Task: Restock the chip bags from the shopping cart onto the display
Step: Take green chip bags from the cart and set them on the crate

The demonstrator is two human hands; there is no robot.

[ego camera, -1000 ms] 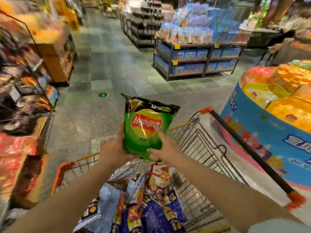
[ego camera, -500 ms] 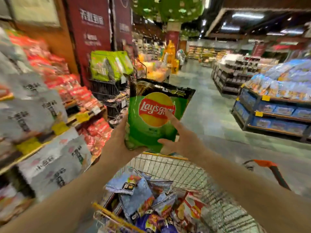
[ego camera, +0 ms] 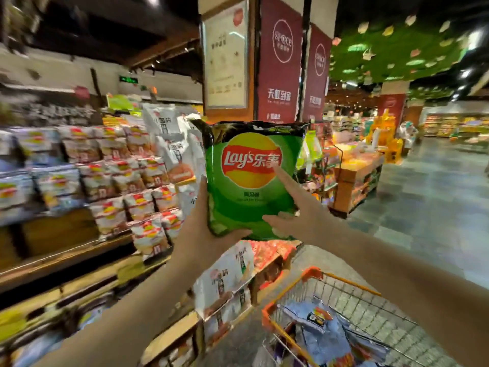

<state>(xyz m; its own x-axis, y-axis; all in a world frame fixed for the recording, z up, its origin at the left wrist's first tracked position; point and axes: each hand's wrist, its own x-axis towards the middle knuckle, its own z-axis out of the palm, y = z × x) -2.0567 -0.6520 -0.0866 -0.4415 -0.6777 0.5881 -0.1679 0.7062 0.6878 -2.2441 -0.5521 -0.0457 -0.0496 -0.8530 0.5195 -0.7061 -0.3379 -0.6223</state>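
A green Lay's chip bag [ego camera: 251, 207] with a black top is held upright at chest height in front of the display shelves [ego camera: 79, 260]. My left hand [ego camera: 203, 229] grips its lower left corner from behind and beneath. My right hand [ego camera: 296, 215] holds its lower right side, with the index finger stretched up across the front toward the logo and the thumb on the bottom edge. The orange-rimmed wire shopping cart [ego camera: 317, 279] stands at lower right, with several blue and mixed chip bags [ego camera: 325, 332] inside.
Shelves on the left hold rows of white and silver chip bags [ego camera: 127, 178]. Larger white bags [ego camera: 227, 282] and red packs [ego camera: 272, 250] fill the lower tier by the cart. A pillar with red banners [ego camera: 280, 70] rises behind. The tiled aisle [ego camera: 428, 202] opens to the right.
The view has swung left and up toward the shelves. Both hands have raised the green bag higher, away from the cart, which now sits lower right.
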